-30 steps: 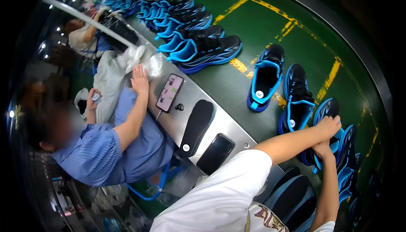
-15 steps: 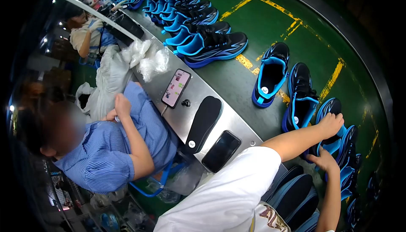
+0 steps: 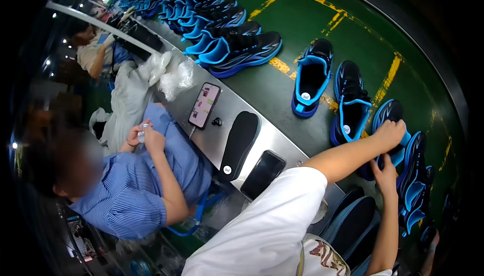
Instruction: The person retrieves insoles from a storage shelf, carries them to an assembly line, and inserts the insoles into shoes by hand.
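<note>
Black at the toe and bright blue around the collar, a low sports shoe (image 3: 388, 110) sits under the left hand (image 3: 389, 134), whose fingers are bent over the foot opening; their tips are hidden, so I can't make out what they grip. The right hand (image 3: 385, 171) is just beside the heel, thumb and a finger parted, and any hold on the rim is too obscured to judge.

Close by on one side is a matching black-and-blue shoe (image 3: 412, 155) in a tight row; on the other are two more, a nearer shoe (image 3: 352, 96) and a farther shoe (image 3: 312, 77), each with a round white sticker inside.

Pressing down unevenly could tip the handled shoe or shove it into its close neighbour, as little space separates them.

Past the green surface (image 3: 302, 24) with worn yellow lines, a brushed-metal bench (image 3: 285, 141) bears a flat black insole (image 3: 241, 145), a lit phone (image 3: 204, 106) and a dark-screened phone (image 3: 263, 174). That dark one lies beside the white sleeve (image 3: 282, 210), so a backward swing of the elbow might knock it.
</note>
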Demonstrator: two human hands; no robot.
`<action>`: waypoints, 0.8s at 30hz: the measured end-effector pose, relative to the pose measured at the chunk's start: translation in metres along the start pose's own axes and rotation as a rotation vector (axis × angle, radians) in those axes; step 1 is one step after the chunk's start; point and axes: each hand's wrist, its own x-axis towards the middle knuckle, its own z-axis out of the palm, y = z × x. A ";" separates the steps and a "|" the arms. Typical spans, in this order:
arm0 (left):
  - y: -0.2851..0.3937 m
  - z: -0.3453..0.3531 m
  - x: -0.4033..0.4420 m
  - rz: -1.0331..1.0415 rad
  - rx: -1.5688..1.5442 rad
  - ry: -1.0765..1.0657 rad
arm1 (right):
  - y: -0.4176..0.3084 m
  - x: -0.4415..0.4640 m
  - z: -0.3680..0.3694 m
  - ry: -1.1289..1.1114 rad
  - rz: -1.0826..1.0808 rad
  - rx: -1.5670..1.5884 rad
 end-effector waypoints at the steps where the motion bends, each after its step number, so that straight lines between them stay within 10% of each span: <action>1: -0.003 -0.005 0.003 -0.005 -0.027 -0.003 | 0.004 -0.005 -0.006 0.101 0.002 -0.077; 5: -0.005 -0.052 0.012 -0.242 -0.352 -0.240 | -0.011 -0.053 -0.025 0.237 -0.046 -0.332; 13: 0.008 -0.105 -0.019 0.071 -0.229 -0.113 | -0.019 -0.100 0.000 0.160 -0.034 -0.412; 24: 0.007 -0.030 0.030 -0.401 -0.313 -0.231 | -0.003 -0.085 -0.025 0.246 -0.053 -0.260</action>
